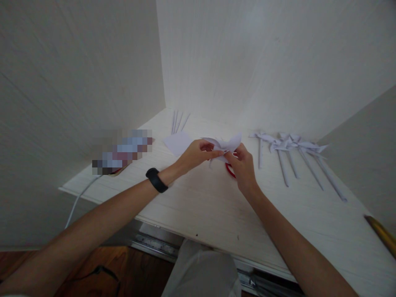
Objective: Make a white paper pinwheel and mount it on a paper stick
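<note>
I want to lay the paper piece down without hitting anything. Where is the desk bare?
Bare: the near front of the white wooden desk, between both forearms, and the front strip right of the right hand. Crowded: the finished white paper pinwheels at right, the white paper sheet behind the left hand.

Both bare forearms stretched forward, left hand [196, 153] and right hand [243, 165] fingertip to fingertip, fingers pinched.
</note>
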Demonstrator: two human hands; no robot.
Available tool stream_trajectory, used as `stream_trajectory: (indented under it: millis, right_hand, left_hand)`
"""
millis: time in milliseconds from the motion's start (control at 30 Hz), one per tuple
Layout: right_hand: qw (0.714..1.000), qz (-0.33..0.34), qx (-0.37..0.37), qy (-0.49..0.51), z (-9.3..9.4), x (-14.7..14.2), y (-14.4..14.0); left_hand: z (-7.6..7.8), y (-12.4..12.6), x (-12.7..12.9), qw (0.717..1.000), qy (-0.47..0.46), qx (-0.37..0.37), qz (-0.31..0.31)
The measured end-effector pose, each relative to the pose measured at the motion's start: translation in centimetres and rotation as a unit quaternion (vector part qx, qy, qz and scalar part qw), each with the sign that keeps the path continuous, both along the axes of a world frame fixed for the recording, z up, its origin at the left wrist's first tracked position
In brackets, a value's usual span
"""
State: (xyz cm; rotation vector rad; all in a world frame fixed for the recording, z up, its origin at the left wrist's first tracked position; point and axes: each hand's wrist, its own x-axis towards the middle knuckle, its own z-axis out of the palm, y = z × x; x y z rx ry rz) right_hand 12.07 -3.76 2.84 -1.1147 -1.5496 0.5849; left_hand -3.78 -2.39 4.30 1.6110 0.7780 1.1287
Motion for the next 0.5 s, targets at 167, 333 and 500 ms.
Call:
stream_trajectory:
  millis: [167,333,500]
  right_hand:
    - [1.0,0.005,-0.001,0.006,0.01,-0.02,-0.04]
    - [1.0,0.006,-0.002,0.004,0.12,-0.08,-0.12]
    - [1.0,0.006,-0.002,-0.001,0.14,-0.09,-0.15]
  left_hand:
    - [-0.14,0.03,-0.06,0.999,0.025,0.045,0.006]
    - [-0.51,0.38,-0.18,0.998,0.034,0.048,0.037]
    - [-0.36,0.33,-0.16,0.998,0.029,0.017,0.051]
